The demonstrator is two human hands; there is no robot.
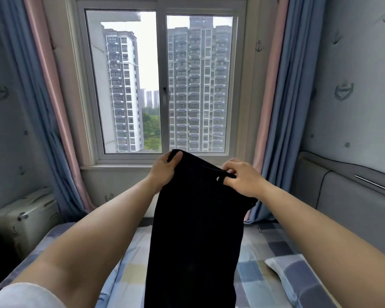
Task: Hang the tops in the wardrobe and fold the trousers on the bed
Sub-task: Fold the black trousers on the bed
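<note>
Head view: left hand (165, 168) and right hand (240, 176) both pinch the black trousers (196, 230) at the waistband (legs dangling over the bed (265, 247)), best levelled, then lowered flat mid-bed.

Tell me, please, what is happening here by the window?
A person holds a pair of black fabric trousers up by the top edge, left hand gripping one corner, right hand pinching the other. The trousers hang over the blue-and-yellow checked bed, not yet folded. A matching checked pillow lies to the right.
</note>
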